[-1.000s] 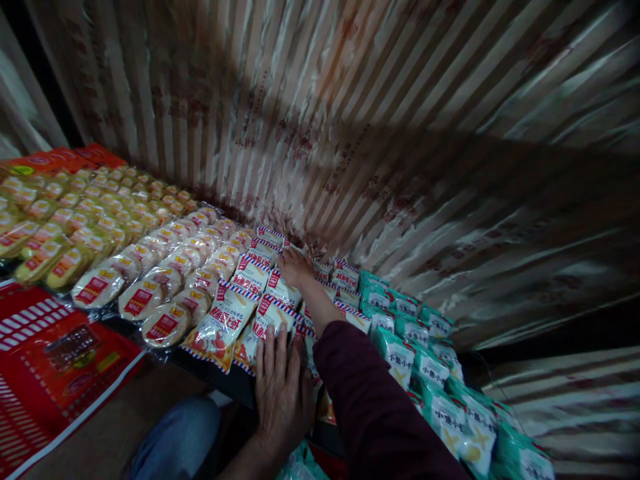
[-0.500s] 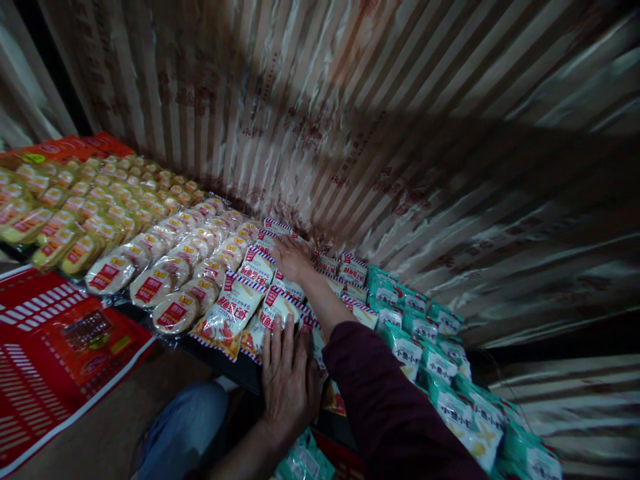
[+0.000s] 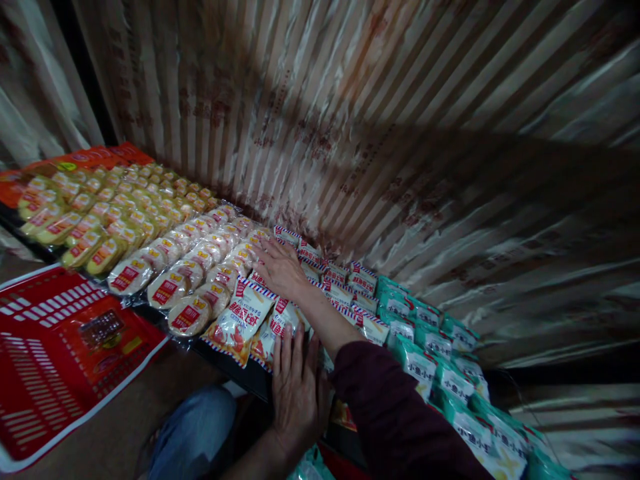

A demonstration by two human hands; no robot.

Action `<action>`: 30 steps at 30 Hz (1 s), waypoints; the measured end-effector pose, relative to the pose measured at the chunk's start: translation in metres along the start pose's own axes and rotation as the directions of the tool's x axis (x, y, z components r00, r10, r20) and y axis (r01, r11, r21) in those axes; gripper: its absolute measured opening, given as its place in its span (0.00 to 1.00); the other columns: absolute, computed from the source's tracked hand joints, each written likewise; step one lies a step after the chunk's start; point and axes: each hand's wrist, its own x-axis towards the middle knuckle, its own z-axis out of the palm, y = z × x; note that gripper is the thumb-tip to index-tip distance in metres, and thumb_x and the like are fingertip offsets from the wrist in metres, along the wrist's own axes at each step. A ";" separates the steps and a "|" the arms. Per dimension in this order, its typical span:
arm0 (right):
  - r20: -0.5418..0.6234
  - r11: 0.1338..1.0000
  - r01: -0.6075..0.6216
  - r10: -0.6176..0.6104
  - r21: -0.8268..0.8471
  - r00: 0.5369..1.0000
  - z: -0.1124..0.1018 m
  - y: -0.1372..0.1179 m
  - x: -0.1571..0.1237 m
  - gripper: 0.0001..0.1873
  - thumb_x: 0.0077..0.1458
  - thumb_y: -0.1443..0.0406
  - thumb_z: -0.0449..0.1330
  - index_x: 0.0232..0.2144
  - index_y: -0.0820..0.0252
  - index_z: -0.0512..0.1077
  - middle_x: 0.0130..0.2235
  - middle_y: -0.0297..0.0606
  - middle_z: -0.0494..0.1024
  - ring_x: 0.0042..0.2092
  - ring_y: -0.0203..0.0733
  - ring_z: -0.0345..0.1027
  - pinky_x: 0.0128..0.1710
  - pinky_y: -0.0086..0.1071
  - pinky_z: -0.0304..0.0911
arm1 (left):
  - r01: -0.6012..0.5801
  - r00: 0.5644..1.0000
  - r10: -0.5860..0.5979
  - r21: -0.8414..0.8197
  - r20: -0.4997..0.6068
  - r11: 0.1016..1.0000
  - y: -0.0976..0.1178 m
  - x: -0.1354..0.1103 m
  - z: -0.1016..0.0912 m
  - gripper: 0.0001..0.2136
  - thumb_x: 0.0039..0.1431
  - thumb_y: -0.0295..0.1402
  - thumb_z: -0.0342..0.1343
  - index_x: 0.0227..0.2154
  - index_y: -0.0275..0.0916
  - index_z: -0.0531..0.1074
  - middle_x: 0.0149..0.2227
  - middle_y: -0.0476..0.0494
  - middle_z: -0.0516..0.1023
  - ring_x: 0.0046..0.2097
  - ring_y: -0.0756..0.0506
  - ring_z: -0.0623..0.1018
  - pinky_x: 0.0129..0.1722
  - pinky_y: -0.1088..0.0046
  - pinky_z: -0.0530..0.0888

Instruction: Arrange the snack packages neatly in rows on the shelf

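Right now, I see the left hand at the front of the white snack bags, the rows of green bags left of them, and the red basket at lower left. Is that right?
Not quite: the head view shows the rows of green bags right of the white snack bags. The left hand and red basket are as you say.

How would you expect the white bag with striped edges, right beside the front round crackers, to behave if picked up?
The white bag would probably flex, since its thin packaging looks soft and pillow-like. Its glossy sheen suggests it could be slightly slippery. Rolling seems unlikely, given its broad, flattish shape.
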 end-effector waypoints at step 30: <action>-0.030 0.995 -0.072 0.070 -0.074 0.997 -0.006 -0.003 -0.071 0.26 0.66 0.54 0.43 0.62 0.55 0.59 0.68 0.42 0.50 0.69 0.49 0.32 0.65 0.53 0.35 | -0.029 0.999 0.030 -0.034 0.031 0.999 0.001 -0.005 -0.005 0.20 0.63 0.30 0.45 0.57 0.30 0.64 0.62 0.28 0.60 0.67 0.33 0.51 0.62 0.46 0.54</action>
